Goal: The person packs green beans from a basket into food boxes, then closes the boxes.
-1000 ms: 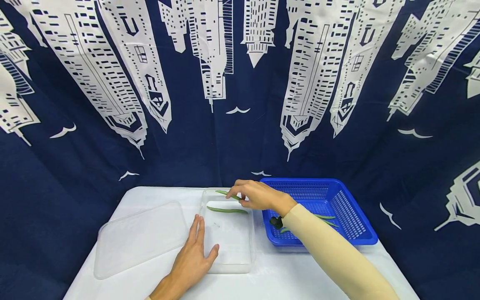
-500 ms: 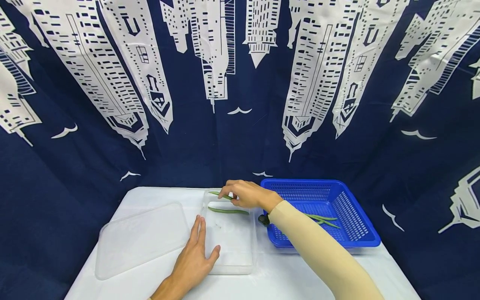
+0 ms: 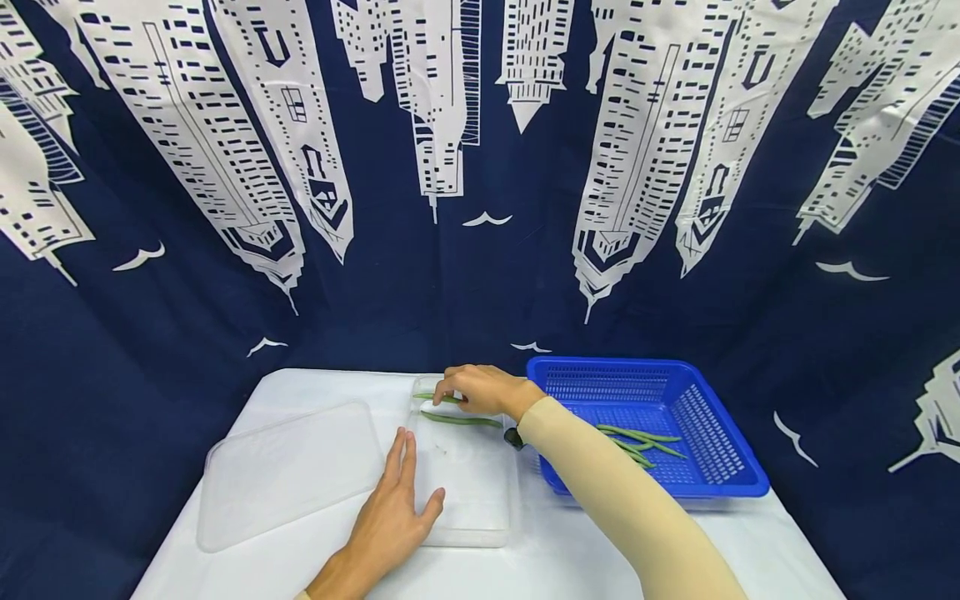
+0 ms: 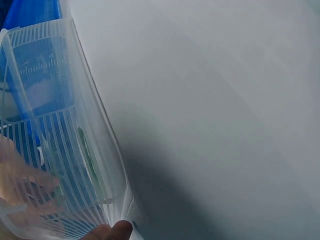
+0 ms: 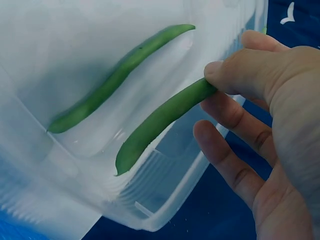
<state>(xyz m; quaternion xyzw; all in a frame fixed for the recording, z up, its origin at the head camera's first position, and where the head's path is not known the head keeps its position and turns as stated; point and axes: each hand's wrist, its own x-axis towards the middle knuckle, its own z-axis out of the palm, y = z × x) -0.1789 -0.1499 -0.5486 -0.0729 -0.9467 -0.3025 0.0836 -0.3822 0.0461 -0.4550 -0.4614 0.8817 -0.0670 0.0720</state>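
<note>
My right hand (image 3: 478, 388) pinches a green bean (image 5: 162, 125) between thumb and fingers, inside the far end of a clear plastic container (image 3: 468, 537). A second green bean (image 5: 117, 79) lies on the container's floor beside the held one, as the right wrist view shows. My left hand (image 3: 387, 517), fingers extended and thumb spread, rests at the container's left side. In the left wrist view its fingertips (image 4: 121, 230) touch the ribbed clear wall, through which a bean and the other hand show faintly.
A blue plastic basket (image 3: 723, 417) stands to the right with several green beans (image 3: 637, 442) in it. Left of the container, a clear flat lid (image 3: 288, 475) lies on the white table (image 3: 570, 554). A dark blue printed cloth (image 3: 420, 300) hangs behind.
My right hand has moved left and slightly lower with its bean, toward the container's far-left corner. The left hand stays at the container's side. More beans in the basket now show past the sleeve.
</note>
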